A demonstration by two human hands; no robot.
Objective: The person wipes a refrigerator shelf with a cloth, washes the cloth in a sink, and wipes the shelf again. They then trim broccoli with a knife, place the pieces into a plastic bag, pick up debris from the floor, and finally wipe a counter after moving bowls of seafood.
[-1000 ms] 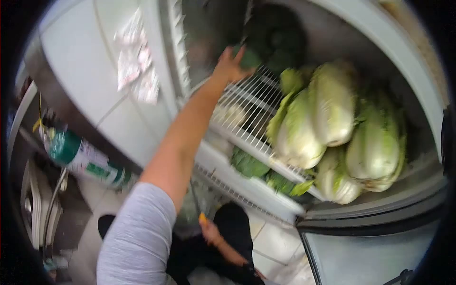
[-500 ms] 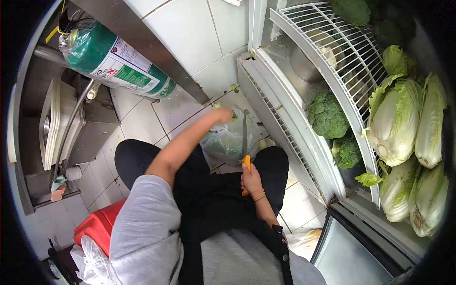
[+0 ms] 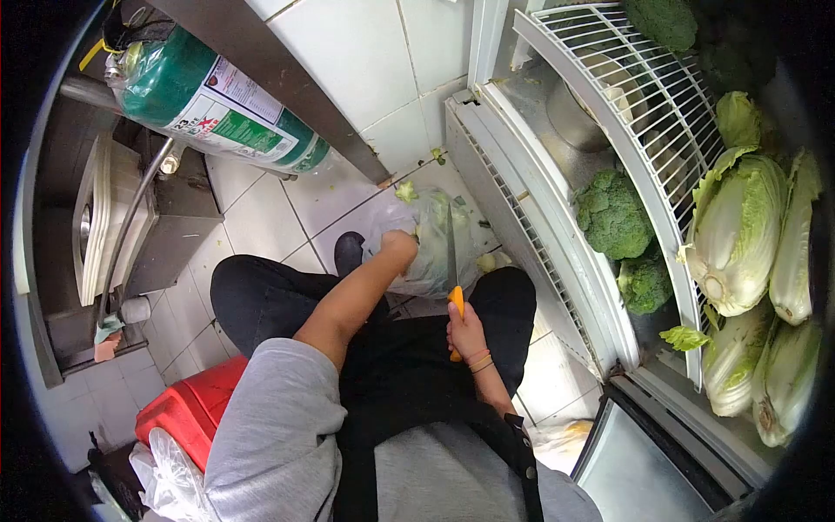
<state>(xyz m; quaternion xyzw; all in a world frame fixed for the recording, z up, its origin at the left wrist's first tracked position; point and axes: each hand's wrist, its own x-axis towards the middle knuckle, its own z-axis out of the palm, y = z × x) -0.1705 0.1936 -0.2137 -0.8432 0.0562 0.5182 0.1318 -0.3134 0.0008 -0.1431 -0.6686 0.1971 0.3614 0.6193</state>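
Left hand: at the clear plastic bag, fingers hidden, grip impossible to tell. Right hand (image 3: 466, 331): closed round the orange handle of the knife (image 3: 456, 300), blade pointing away from the body, over the bag's right part. Plastic bag (image 3: 432, 228): on the tiled floor (image 3: 259, 207), beyond the lap; left hand (image 3: 399, 247) at its near left part. Fridge base (image 3: 520, 233): bordered the right side. Open room: bare tiles, left of the bag.

Left hand (image 3: 399, 247) perhaps inside bag (image 3: 430, 259)
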